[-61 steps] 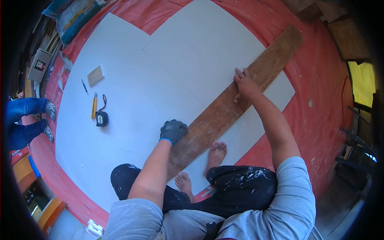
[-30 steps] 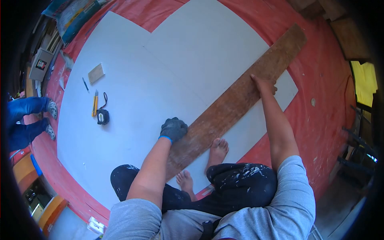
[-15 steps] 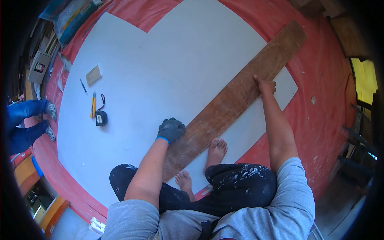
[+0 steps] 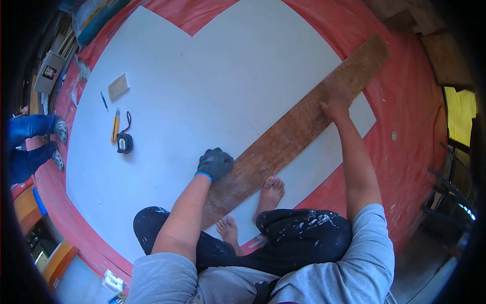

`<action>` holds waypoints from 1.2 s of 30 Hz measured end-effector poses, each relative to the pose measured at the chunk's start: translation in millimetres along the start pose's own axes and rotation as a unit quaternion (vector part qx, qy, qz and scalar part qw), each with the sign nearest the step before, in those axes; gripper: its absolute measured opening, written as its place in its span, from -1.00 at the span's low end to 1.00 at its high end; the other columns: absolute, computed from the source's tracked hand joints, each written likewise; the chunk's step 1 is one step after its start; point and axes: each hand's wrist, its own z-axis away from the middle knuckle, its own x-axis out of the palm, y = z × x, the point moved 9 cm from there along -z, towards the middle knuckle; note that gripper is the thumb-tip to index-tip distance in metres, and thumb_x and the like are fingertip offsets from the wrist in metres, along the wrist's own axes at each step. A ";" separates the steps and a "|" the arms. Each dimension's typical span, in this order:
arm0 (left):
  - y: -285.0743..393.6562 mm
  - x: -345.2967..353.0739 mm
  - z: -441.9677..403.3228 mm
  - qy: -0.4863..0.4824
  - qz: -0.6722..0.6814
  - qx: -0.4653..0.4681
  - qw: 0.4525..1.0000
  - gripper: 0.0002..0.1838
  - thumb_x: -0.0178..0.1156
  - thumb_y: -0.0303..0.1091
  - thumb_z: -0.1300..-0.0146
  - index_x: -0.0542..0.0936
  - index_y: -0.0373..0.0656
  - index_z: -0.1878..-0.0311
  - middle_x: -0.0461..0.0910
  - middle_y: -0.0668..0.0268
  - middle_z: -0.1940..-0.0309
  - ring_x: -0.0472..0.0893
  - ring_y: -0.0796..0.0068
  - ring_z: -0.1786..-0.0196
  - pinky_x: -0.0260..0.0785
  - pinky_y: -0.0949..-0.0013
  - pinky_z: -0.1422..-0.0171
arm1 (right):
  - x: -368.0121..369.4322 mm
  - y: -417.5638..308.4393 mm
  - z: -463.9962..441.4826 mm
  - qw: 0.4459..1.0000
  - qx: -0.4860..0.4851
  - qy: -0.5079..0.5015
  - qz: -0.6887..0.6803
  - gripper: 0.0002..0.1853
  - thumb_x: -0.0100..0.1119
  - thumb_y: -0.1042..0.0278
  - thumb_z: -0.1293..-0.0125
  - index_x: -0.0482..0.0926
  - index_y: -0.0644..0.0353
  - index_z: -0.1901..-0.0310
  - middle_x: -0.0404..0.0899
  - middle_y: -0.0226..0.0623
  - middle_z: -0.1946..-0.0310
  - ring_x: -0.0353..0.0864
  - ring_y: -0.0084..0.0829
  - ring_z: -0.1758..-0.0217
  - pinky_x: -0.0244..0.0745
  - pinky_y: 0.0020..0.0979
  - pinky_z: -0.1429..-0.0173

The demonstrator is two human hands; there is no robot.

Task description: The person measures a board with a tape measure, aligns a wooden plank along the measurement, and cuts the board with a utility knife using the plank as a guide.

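one long plank [image 4: 286, 142] slants near-left to far-right on the white sheet [image 4: 152, 101]; gloved left hand [image 4: 215, 163] curls by its near end, right hand [image 4: 335, 107] lies farther up, can't tell if either's gripping.

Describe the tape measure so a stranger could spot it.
Find the big white board, then look left. Among small things there, the tape measure lies nearest the gloved hand: black, with a looped strap, unlike the yellow cutter beside it.

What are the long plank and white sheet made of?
Long plank: probably wood, unpolished, given its mottled brown, scuffed face. White sheet: smooth, fairly matte, flat with crisp edges, so likely rigid board; whether plastic or painted wood, I can't tell.
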 end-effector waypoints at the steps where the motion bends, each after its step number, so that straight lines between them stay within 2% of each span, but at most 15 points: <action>1: -3.1 3.9 -3.7 -0.015 0.004 -0.005 1.000 -0.72 0.25 -0.01 -0.24 0.84 0.25 0.08 0.69 0.17 -0.12 0.60 -0.05 -0.23 0.47 -0.07 -0.36 | 5.4 -19.3 -3.2 0.990 -0.132 0.007 0.056 -0.14 0.51 -0.09 -0.24 0.43 0.11 -0.49 0.19 -0.10 -0.64 0.03 0.06 -0.73 0.23 0.11 -0.66; 4: -1.3 1.4 1.0 -0.025 0.011 -0.019 0.999 -0.70 0.23 0.00 -0.25 0.84 0.26 0.06 0.67 0.19 -0.16 0.58 -0.06 -0.26 0.46 -0.09 -0.37 | -6.9 -42.2 -13.6 0.991 -0.093 -0.095 0.020 -0.18 0.50 -0.11 -0.25 0.44 0.00 -0.49 0.23 -0.14 -0.62 0.04 0.02 -0.74 0.23 0.13 -0.66; 7: 0.4 -0.1 -0.4 -0.024 0.007 -0.021 0.999 -0.70 0.23 0.00 -0.25 0.84 0.25 0.06 0.68 0.19 -0.14 0.58 -0.05 -0.25 0.47 -0.10 -0.36 | 2.4 -40.3 -28.9 0.988 -0.090 -0.126 0.001 -0.18 0.53 -0.17 -0.20 0.49 -0.01 -0.43 0.27 -0.16 -0.60 0.07 0.00 -0.72 0.26 0.09 -0.65; 10: -1.0 1.6 -2.1 -0.020 0.008 -0.016 1.000 -0.70 0.23 0.00 -0.25 0.84 0.26 0.06 0.69 0.20 -0.14 0.59 -0.05 -0.25 0.48 -0.11 -0.33 | 2.5 -39.4 -33.2 0.990 -0.099 -0.105 -0.001 -0.22 0.56 -0.20 -0.14 0.56 0.04 -0.32 0.36 -0.15 -0.52 0.20 -0.01 -0.66 0.32 0.04 -0.61; 16: -1.5 1.5 -0.6 -0.028 0.007 -0.019 0.999 -0.70 0.24 0.00 -0.24 0.84 0.27 0.06 0.69 0.21 -0.16 0.59 -0.05 -0.25 0.48 -0.12 -0.32 | -1.6 -43.9 -43.0 0.988 -0.104 -0.102 -0.047 -0.31 0.56 -0.24 -0.13 0.63 0.09 -0.14 0.49 -0.08 -0.32 0.38 0.11 -0.45 0.41 0.02 -0.50; 19: -2.3 2.7 -1.3 -0.029 0.006 -0.025 0.999 -0.70 0.23 0.00 -0.25 0.84 0.27 0.06 0.69 0.21 -0.16 0.59 -0.05 -0.26 0.47 -0.11 -0.33 | 1.4 -45.3 -51.2 0.988 -0.082 -0.128 -0.039 -0.45 0.47 -0.16 -0.26 0.67 0.12 -0.08 0.53 -0.05 -0.22 0.43 0.16 -0.37 0.45 0.02 -0.44; 22: -1.8 1.9 -1.9 -0.032 0.004 -0.029 0.999 -0.70 0.22 0.01 -0.26 0.84 0.26 0.06 0.69 0.22 -0.16 0.59 -0.06 -0.26 0.47 -0.11 -0.33 | -1.0 -52.0 -60.0 0.992 -0.121 -0.048 -0.006 -0.61 0.34 -0.03 -0.40 0.71 0.14 0.00 0.57 -0.05 -0.12 0.48 0.11 -0.30 0.48 0.01 -0.37; 25: 2.5 -3.0 2.5 -0.036 0.003 -0.032 0.999 -0.70 0.20 0.00 -0.27 0.84 0.26 0.06 0.69 0.21 -0.17 0.58 -0.06 -0.25 0.46 -0.12 -0.34 | 8.7 -49.7 -66.3 0.991 -0.131 -0.024 -0.017 -0.71 0.26 0.10 -0.47 0.72 0.14 0.02 0.59 -0.07 -0.11 0.50 0.08 -0.28 0.49 0.01 -0.37; 29: 2.5 -6.3 1.5 0.016 -0.005 -0.025 1.000 -0.73 0.26 0.01 -0.23 0.85 0.27 0.13 0.72 0.17 -0.05 0.63 -0.04 -0.15 0.52 -0.04 -0.28 | 17.0 -43.2 -78.3 0.989 -0.131 -0.066 -0.003 -0.73 0.25 0.12 -0.47 0.71 0.14 0.05 0.59 -0.14 -0.10 0.50 0.05 -0.28 0.49 0.00 -0.36; 36: -0.3 -2.0 -1.5 0.000 -0.008 -0.026 1.000 -0.75 0.27 0.01 -0.26 0.85 0.27 0.13 0.72 0.17 -0.04 0.63 -0.04 -0.14 0.52 -0.04 -0.28 | 20.8 -39.7 -81.5 0.985 -0.160 -0.056 0.004 -0.75 0.22 0.12 -0.48 0.70 0.12 0.08 0.61 -0.20 -0.10 0.50 0.03 -0.27 0.49 -0.02 -0.38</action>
